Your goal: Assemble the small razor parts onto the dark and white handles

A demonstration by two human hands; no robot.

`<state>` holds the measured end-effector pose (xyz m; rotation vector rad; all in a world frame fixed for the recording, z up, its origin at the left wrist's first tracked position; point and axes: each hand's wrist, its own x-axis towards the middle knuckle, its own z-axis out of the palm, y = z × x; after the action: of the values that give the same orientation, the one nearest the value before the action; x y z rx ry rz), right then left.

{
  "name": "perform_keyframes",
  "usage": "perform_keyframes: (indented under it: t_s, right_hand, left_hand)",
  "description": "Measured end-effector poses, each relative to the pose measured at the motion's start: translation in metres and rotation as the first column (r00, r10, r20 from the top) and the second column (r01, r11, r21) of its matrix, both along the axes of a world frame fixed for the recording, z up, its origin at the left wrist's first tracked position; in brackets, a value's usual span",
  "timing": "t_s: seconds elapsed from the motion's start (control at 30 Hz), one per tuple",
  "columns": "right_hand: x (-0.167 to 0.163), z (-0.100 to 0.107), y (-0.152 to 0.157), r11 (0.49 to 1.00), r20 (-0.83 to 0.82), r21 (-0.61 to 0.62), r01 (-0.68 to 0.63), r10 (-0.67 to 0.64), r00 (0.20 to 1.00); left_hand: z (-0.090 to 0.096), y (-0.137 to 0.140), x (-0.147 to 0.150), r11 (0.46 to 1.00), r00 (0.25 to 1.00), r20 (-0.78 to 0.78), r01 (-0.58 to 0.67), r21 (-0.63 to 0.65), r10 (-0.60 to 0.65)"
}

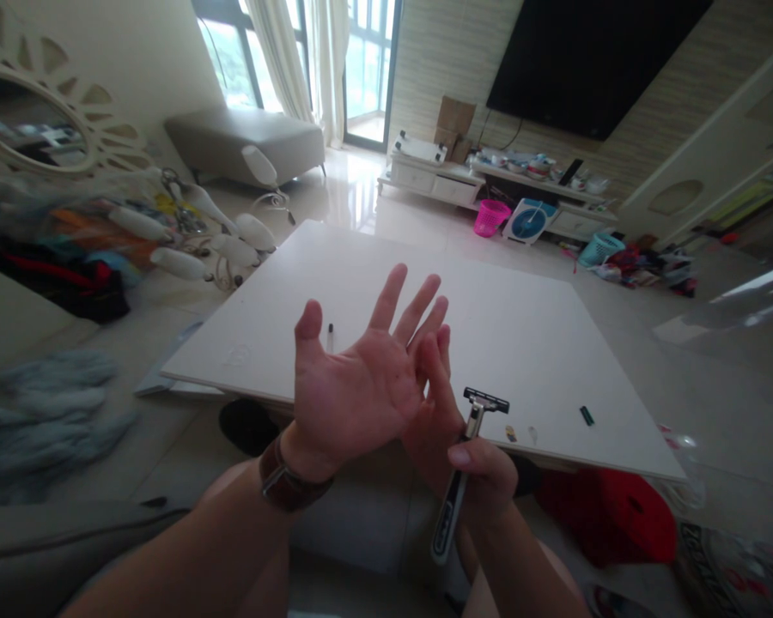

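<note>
Razor, head view: the razor (451, 511) is in the right hand (489, 476), tilted, its dark head up and leaning right; the head shows against the desk (515, 326) by the near edge, the handle's lower end on the person's side of that edge.
Right grip: closed around the razor handle, thumb laid across it; the raised fingers of this hand meet the little-finger side of the left hand (361, 390).
Left grip: wide and holding nothing, palm turned toward the camera, thumb well apart from the fingers.
Left wrist: a brown strap (296, 481) around it.
Desk, near edge: a small yellowish piece (511, 433) and a small clear piece (532, 435) beside each other, right of the razor head.
Desk, near right corner: a small dark green piece (586, 416) inward from it.
Desk, left part: a thin dark-tipped stick (331, 336), partly hidden behind the left hand.
Floor beyond the far edge: a pink basket (491, 217) just beside a blue-and-white fan (529, 221).
</note>
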<state>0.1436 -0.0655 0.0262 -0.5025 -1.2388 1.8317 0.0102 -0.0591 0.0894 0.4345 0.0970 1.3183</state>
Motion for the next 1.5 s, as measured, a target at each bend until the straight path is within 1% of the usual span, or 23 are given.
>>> perform_keyframes:
  t_s: [0.13,0.3,0.5,0.63,0.8,1.03,1.2,1.3,1.4,1.5]
  right_hand:
    - [0.008,-0.007,-0.003,1.000,0.097,0.019,-0.018,0.016,0.995]
    - [0.018,-0.011,-0.007,0.998,0.126,0.023,-0.057,0.053,0.991]
    - [0.022,-0.004,-0.007,0.994,0.221,0.099,-0.049,0.026,0.975]
    - [0.021,-0.008,-0.009,0.992,0.267,0.124,-0.033,-0.001,0.964]
    - [0.019,-0.014,-0.010,0.990,0.266,0.142,-0.014,-0.024,0.964]
    - [0.020,-0.005,-0.009,0.989,0.269,0.147,-0.029,-0.011,0.963]
    - [0.018,-0.009,-0.010,0.990,0.265,0.140,-0.016,-0.022,0.964]
    - [0.017,-0.011,-0.010,0.988,0.273,0.155,-0.008,-0.035,0.961]
    - [0.019,-0.008,-0.009,0.986,0.278,0.166,-0.012,-0.035,0.960]
    - [0.022,-0.004,-0.007,0.985,0.270,0.170,-0.020,-0.027,0.962]
  left_hand:
    - [0.001,-0.001,0.000,1.000,1.000,-0.011,0.007,0.005,-0.007]
    - [0.001,-0.002,0.000,1.000,0.999,-0.047,-0.008,-0.004,0.008]
    - [0.000,-0.001,0.001,1.000,1.000,-0.028,-0.007,0.016,0.007]
    - [0.001,-0.001,0.000,1.000,0.999,-0.045,-0.004,-0.010,0.004]
    - [0.001,-0.001,-0.001,1.000,1.000,-0.023,0.016,0.005,-0.016]
    - [0.000,0.000,-0.001,1.000,1.000,-0.011,0.023,0.003,-0.023]
    - [-0.001,-0.001,-0.002,0.999,0.999,-0.008,0.034,0.034,-0.034]
    - [-0.001,-0.001,-0.002,0.999,0.999,-0.017,0.032,0.018,-0.032]
    - [0.000,-0.001,-0.002,1.000,0.999,-0.025,0.023,-0.007,-0.023]
    - [-0.001,0.000,-0.002,1.000,0.999,-0.026,0.019,-0.006,-0.019]
